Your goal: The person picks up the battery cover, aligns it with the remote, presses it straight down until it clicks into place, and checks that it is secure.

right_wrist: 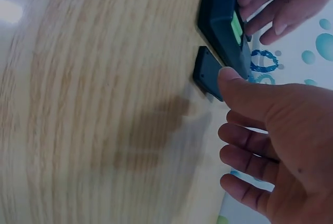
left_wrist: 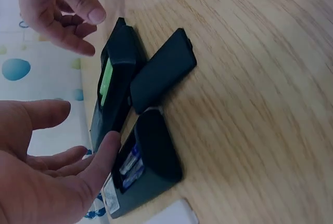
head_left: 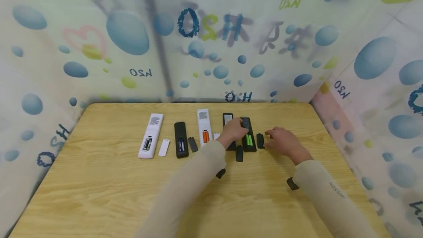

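Note:
My left hand (head_left: 233, 130) hovers over two black remotes lying face down with their battery bays exposed. Its thumb and fingers are spread, and in the left wrist view a fingertip is close to the remote with blue batteries (left_wrist: 161, 156); whether it touches cannot be told. The other black remote (head_left: 246, 124) has green batteries (head_left: 249, 140) in its bay. My right hand (head_left: 282, 140) is beside a small black battery cover (head_left: 260, 141), thumb tip near its edge, fingers loosely bent around nothing. Another black cover (head_left: 239, 153) lies in front of the two remotes.
Leftward in the row are a white remote with orange batteries (head_left: 203, 120), a smaller black remote (head_left: 180, 131) and another white remote (head_left: 153, 124). Loose covers, white (head_left: 163, 147) and dark (head_left: 193, 144), lie beside them. A patterned cloth (head_left: 211, 58) hangs behind the wooden table (head_left: 109, 194).

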The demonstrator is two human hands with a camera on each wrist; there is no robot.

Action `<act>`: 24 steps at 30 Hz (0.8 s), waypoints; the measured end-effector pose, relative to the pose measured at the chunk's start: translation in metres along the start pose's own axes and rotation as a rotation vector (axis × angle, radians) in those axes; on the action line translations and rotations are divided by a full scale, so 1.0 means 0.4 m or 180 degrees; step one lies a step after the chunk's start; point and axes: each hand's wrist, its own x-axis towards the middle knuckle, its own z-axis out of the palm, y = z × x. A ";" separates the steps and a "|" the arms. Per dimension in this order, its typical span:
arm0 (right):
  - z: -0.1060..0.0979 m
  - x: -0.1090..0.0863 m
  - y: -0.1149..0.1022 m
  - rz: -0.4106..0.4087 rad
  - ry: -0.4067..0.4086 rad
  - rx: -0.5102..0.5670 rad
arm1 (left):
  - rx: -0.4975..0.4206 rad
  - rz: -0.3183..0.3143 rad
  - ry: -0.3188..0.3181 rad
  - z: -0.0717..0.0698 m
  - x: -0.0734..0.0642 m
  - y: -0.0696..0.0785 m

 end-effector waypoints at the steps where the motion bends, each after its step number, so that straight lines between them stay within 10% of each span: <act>1: 0.003 0.003 -0.001 0.0016 0.0000 0.0006 | 0.0048 -0.0036 0.0033 0.003 0.002 0.005; 24: 0.035 0.033 -0.010 0.0005 -0.0093 0.0121 | 0.0696 -0.0630 0.0805 0.093 0.085 0.047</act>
